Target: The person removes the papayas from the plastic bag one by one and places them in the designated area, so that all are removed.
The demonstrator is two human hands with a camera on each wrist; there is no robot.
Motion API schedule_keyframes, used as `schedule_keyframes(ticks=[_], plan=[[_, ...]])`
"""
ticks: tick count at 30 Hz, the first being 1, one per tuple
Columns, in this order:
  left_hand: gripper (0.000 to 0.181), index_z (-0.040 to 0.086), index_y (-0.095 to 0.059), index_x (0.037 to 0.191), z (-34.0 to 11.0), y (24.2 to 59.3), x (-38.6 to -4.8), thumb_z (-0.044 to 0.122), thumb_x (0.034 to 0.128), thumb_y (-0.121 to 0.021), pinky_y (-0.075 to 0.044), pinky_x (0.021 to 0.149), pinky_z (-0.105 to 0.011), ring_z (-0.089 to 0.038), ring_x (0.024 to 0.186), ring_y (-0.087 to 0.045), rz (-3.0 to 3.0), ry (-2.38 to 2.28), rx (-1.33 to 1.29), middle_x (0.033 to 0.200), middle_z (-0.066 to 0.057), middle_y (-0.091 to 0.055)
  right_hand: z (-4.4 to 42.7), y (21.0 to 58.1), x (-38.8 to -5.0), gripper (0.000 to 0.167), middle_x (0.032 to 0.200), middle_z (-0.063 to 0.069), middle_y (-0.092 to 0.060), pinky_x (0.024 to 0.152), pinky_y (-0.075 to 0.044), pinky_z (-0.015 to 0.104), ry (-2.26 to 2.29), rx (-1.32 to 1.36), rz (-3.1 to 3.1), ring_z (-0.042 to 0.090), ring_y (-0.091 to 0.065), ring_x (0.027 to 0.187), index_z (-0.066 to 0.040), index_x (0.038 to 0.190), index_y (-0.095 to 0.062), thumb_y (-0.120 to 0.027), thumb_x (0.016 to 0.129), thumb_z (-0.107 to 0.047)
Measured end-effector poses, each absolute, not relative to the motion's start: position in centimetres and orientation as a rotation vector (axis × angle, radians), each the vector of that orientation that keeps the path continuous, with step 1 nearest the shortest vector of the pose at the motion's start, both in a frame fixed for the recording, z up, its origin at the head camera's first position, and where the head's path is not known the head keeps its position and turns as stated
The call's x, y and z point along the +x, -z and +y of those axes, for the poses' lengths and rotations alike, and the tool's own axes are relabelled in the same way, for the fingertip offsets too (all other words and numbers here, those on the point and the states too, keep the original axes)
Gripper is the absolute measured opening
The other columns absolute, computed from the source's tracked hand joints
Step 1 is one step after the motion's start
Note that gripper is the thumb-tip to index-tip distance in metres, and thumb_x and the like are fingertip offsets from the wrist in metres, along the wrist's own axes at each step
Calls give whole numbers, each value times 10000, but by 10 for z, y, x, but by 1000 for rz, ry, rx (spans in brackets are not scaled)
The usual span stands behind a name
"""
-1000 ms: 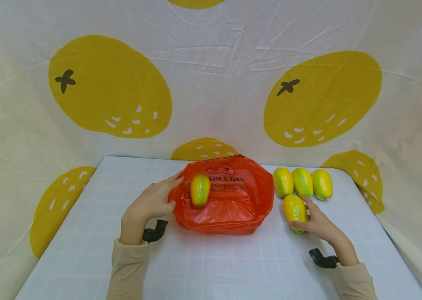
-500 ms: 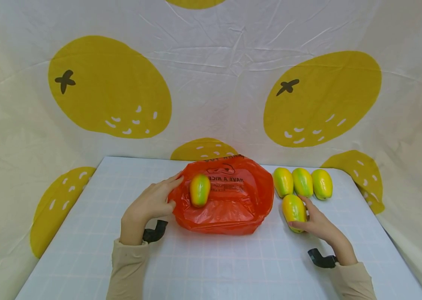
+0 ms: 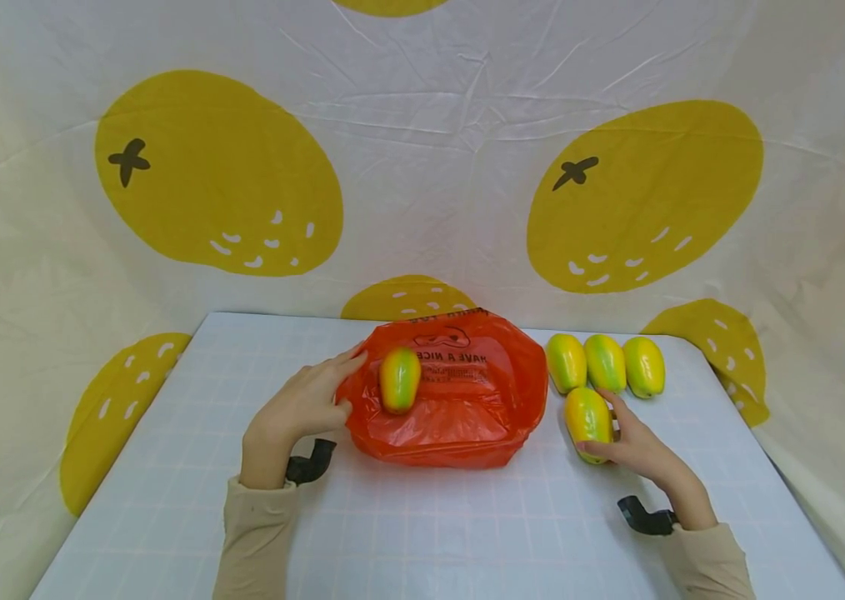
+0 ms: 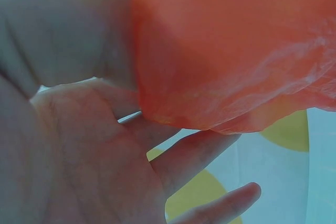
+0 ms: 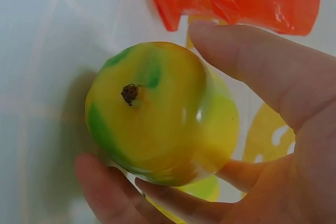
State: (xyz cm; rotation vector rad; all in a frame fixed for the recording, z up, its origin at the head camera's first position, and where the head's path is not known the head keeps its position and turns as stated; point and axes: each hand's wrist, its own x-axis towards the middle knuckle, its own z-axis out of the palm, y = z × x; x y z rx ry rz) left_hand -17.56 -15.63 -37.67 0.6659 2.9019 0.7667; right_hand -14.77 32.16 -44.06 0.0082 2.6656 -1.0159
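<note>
My left hand (image 3: 306, 400) holds the left rim of a red plastic bag (image 3: 460, 429) at the table's middle. In the left wrist view, the bag (image 4: 236, 40) hides the thumb's end and some fingertips, while other fingers stretch out below it. One yellow-green papaya (image 3: 400, 381) lies inside the wide bag mouth. My right hand (image 3: 636, 446) grips another papaya (image 3: 589, 421) right of the bag, thumb on the near side and fingers on the far side. The right wrist view shows this papaya's brown stem end (image 5: 129, 94) facing the camera.
Several more papayas stand side by side behind the gripped one: a left papaya (image 3: 567, 363), a middle papaya (image 3: 606, 364) and a right papaya (image 3: 645, 367). A pale checked cloth covers the table (image 3: 422, 542). Behind hangs a white curtain (image 3: 430, 192) printed with yellow fruit.
</note>
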Motion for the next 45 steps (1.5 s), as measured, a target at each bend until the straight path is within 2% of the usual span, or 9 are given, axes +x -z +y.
schedule_keyframes(ticks=[8,13,17,21,28,33,45], plan=[[695,39,-438,1491,-156,375,-174,66,806,-559,-434,999,-565,-300,1179,-531,2901,-772,658,1566,-105,-373,321,436,-147,1079,1461,359,-300,895,-487,635,998,-15,2690,511,-427,1205,14,1553,-98,-761,821,-420],[695,39,-432,1494,-156,373,-173,65,812,-559,-406,1028,-584,-327,1271,-505,2899,-773,646,1569,-109,-366,320,429,-145,1027,1488,354,-253,921,-435,684,1026,-88,2738,533,-371,1241,49,1537,-141,-748,836,-391],[690,40,-431,1495,-155,373,-172,66,817,-560,-410,1027,-585,-333,1279,-500,2896,-775,646,1572,-107,-362,319,425,-144,1002,1518,363,-216,935,-374,740,1035,-97,2783,561,-313,1277,63,1533,-147,-732,859,-390],[690,41,-430,1496,-155,374,-173,67,819,-564,-398,1035,-599,-332,1290,-494,2891,-777,648,1575,-102,-358,315,421,-145,992,1517,366,-223,934,-369,747,1019,-78,2840,562,-302,1299,53,1538,-146,-721,872,-405],[697,49,-429,1499,-155,374,-173,69,817,-571,-480,955,-523,-294,1126,-534,2891,-774,636,1575,-101,-357,307,413,-148,972,1533,339,-222,936,-355,751,1029,-75,2876,538,-286,1336,18,1550,-161,-715,878,-414],[695,47,-424,1501,-155,374,-173,72,820,-564,-414,1025,-584,-330,1260,-506,2887,-768,633,1577,-104,-354,302,406,-149,963,1539,327,-225,943,-340,762,1042,-102,2886,526,-290,1341,13,1552,-164,-720,878,-393],[691,58,-424,1503,-155,374,-174,83,827,-563,-359,1059,-620,-338,1328,-466,2892,-765,627,1581,-85,-350,284,386,-153,898,1549,264,-267,942,-366,742,1099,-206,2921,487,-315,1346,-35,1559,-211,-718,889,-355]])
